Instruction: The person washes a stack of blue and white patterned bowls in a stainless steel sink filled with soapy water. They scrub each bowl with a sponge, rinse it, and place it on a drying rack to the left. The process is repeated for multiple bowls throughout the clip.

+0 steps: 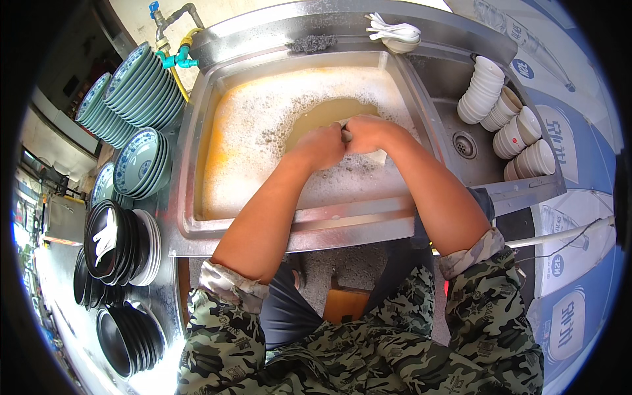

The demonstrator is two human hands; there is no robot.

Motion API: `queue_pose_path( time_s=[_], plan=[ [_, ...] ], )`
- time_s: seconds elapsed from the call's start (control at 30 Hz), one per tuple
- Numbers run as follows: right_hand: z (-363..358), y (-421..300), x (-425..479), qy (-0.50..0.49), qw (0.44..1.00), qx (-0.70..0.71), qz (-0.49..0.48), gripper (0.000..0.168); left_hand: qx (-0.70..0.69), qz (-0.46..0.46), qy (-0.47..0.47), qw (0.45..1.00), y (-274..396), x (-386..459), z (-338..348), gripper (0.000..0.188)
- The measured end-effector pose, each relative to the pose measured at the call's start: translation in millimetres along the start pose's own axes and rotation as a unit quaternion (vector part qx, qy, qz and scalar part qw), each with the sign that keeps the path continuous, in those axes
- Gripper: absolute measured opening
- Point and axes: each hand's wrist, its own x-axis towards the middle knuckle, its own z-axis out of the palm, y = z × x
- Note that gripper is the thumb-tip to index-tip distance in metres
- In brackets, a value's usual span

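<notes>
Both of my hands are together over the soapy water in a large stainless steel sink basin [197, 182]. My left hand [322, 146] is closed in a fist around a pale, wet piece of what looks like cloth [377, 156]. Pressed up against it, my right hand [368, 133] grips the same piece, most of which my fingers hide. A pale end hangs out below my right hand. White foam [256, 148] covers much of the water, with an orange tint along the left side. Brownish water [326, 111] shows through a gap just beyond my hands.
A smaller basin [444, 111] at right holds stacked white cups [523, 131] near its drain. On the back ledge lie a dark scouring pad [312, 43] and a bowl of white spoons [395, 30]. Blue-patterned bowls [145, 84] and black bowls [126, 340] are stacked at left, below a tap [180, 58].
</notes>
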Motion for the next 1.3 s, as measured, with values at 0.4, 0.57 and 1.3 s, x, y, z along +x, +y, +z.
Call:
queue_pose_path(
  time_s=[0.4,0.57,1.3],
  plan=[
    [-1.0,-0.9,-0.4,-0.003,1.0,-0.008,-0.007,0.043,0.011,-0.002,-0.005,1.0,6.2,-4.8,-6.0,0.031],
    [-2.5,-1.9,-3.1,0.0,1.0,-0.015,-0.013,0.043,0.016,0.001,-0.017,1.0,9.7,-6.5,-8.9,0.03],
    [10.5,13.7,14.5,-0.023,0.999,0.028,-0.029,0.044,-0.027,0.015,0.028,0.999,-9.4,5.1,2.9,0.04]
  ],
)
